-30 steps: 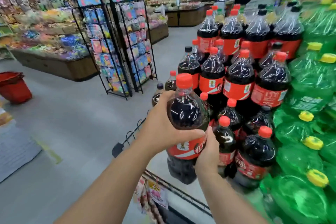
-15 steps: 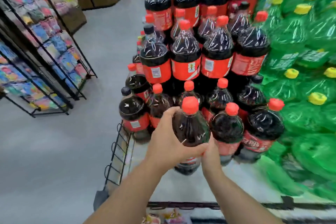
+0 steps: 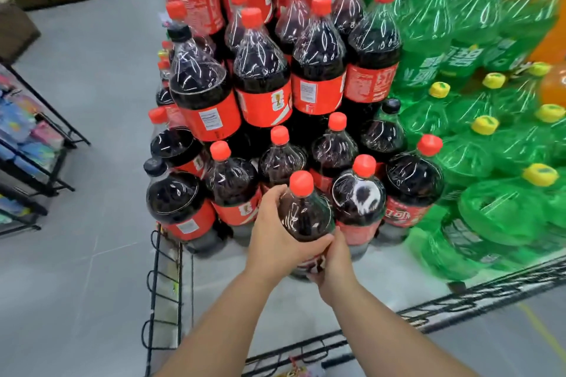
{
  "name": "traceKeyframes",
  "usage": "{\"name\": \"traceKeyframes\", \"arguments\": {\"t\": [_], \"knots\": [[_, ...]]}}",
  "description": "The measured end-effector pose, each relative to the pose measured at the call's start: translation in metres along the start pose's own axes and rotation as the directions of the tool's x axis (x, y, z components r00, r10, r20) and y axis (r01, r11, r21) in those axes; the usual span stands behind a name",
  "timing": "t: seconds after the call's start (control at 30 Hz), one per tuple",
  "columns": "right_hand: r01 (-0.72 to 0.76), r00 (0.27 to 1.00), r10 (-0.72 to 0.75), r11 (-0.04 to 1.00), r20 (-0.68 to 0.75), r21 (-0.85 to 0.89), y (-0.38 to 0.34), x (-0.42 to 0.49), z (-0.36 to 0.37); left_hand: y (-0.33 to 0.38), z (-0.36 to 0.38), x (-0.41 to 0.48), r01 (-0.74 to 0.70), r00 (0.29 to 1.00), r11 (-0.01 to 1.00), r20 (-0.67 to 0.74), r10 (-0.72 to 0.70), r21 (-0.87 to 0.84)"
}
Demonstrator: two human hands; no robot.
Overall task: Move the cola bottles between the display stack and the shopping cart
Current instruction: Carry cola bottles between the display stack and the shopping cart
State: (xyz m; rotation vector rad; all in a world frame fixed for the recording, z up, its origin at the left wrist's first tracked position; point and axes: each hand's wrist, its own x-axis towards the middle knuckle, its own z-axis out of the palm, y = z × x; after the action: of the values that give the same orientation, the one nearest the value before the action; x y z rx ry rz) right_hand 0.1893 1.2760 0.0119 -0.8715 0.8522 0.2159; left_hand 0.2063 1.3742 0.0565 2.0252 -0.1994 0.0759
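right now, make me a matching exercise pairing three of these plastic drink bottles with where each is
1. red-capped dark cola bottle nearest the camera
2. lowest black-capped cola bottle
3. yellow-capped green plastic bottles

a. right of the cola stack
b. front left corner of the stack
c. gripped by left hand and right hand

Pairs: 1-c, 2-b, 3-a
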Motion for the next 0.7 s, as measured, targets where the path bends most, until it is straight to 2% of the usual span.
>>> {"name": "traceKeyframes", "arguments": {"t": [0.2, 0.3, 0.57, 0.7], "knots": [[0.085, 0.994, -0.099, 0.973, 0.054, 0.215, 0.003, 0.006, 0.0, -0.016, 0.008, 0.009, 0.018, 1.0, 0.999, -0.022, -0.019, -0.028], [0.115, 0.99, -0.131, 0.963, 0.053, 0.246, 0.0, 0.009, 0.001, -0.022, 0.013, 0.011, 0.048, 0.998, 0.998, -0.041, -0.05, -0.052], [0.089, 0.995, -0.092, 0.99, 0.031, 0.106, -0.003, 0.008, -0.005, -0.021, 0.01, 0.012, 0.1, 0.994, 0.995, 0.04, -0.1, 0.002], [0.12, 0.99, -0.122, 0.992, 0.076, 0.026, -0.01, 0.002, -0.012, -0.014, 0.007, 0.011, 0.036, 0.999, 0.993, 0.01, -0.038, 0.108]]}}
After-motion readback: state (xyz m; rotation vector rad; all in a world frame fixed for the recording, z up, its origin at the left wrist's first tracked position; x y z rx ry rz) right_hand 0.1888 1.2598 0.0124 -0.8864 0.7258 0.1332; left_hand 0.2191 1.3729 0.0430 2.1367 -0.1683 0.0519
